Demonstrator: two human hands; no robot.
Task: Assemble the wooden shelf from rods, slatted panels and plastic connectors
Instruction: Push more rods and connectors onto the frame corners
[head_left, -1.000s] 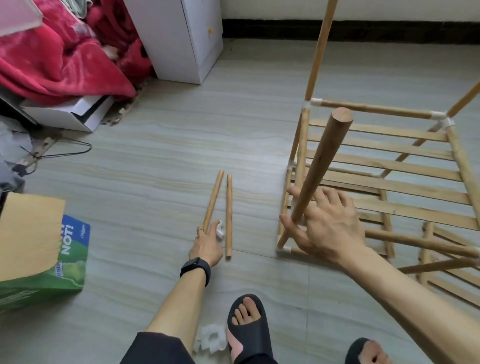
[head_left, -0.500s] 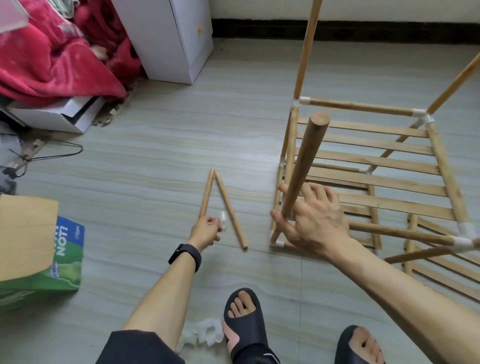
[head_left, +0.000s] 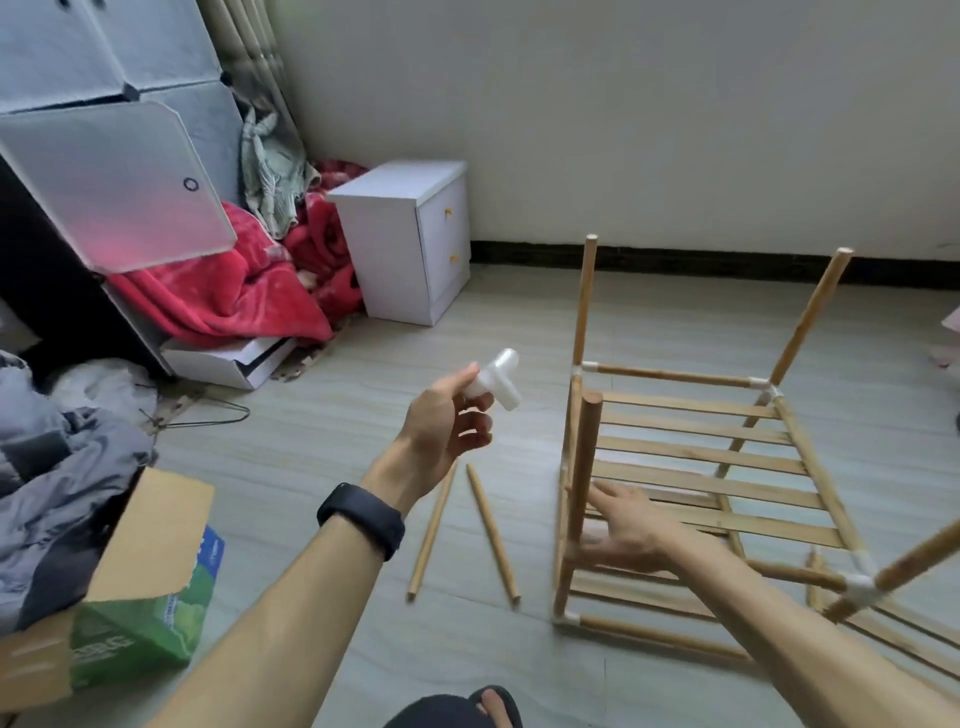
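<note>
White plastic connector (head_left: 496, 382) raised in the air, left of the shelf frame (head_left: 670, 376), pinched between thumb and fingertips of left hand (head_left: 447, 426). Nearest target: upright rod (head_left: 584, 467) at frame's near-left corner, top end bare. Right hand (head_left: 623, 525) low against that rod, fingers stretched out, blurred; gripping or merely steadying, cannot tell. Step in hand, probably: capping that rod. Next: line a socket over the rod top, press down straight. Two loose rods (head_left: 491, 530) on floor between the arms

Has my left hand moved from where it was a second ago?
Yes. The left hand left the floor beside the two loose rods and is now raised above them, pinching a white connector.
</note>
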